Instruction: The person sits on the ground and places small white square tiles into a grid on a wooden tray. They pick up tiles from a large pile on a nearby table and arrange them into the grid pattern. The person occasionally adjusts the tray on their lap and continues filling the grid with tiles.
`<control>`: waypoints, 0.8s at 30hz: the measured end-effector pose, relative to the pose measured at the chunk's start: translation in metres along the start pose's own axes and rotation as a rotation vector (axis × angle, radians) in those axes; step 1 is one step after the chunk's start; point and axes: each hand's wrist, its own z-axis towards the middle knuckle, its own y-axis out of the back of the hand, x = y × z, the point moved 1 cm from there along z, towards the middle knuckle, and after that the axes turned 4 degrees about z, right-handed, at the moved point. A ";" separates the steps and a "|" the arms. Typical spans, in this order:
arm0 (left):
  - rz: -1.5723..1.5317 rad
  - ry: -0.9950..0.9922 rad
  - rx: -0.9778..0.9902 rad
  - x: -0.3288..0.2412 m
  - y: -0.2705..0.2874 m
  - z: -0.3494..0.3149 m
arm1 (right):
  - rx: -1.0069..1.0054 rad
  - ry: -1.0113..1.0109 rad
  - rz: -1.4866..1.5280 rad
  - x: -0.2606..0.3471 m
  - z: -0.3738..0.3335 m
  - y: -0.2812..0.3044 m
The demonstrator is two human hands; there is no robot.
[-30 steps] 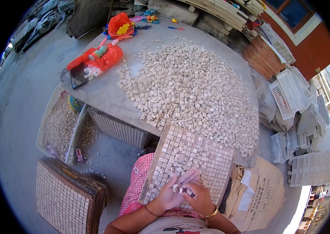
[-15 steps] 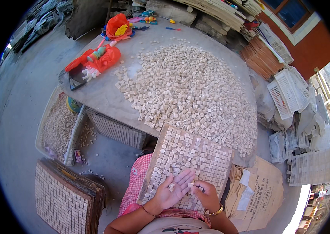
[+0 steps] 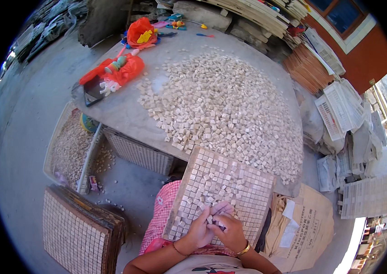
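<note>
My left hand (image 3: 200,232) is cupped over the lower part of a mosaic board (image 3: 253,189), with small pale stone cubes (image 3: 210,219) in it. Bent over the left palm, my right hand (image 3: 231,233) has its thumb and fingers closed at these cubes. Its fingertips are partly hidden, so which cube it grips is hard to make out. The board tilts from my lap against the table edge. Its grid is filled with squared stones in rows, and several loose cubes lie on top near the middle.
A wide heap of stone cubes (image 3: 221,100) covers the grey table (image 3: 115,112). Red plastic bags (image 3: 131,68) and toys lie at its far left. A white bin (image 3: 49,157) of cubes and stacked mosaic boards (image 3: 72,228) stand left. Brown paper sacks (image 3: 310,228) and white crates (image 3: 339,107) are right.
My left hand has gone from a flat, spread palm to a cupped one. My right hand has moved left onto it, its fingers now over the cubes there.
</note>
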 end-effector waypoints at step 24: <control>-0.130 -0.022 0.036 -0.008 -0.001 0.000 | -0.028 -0.157 0.414 -0.024 -0.007 0.032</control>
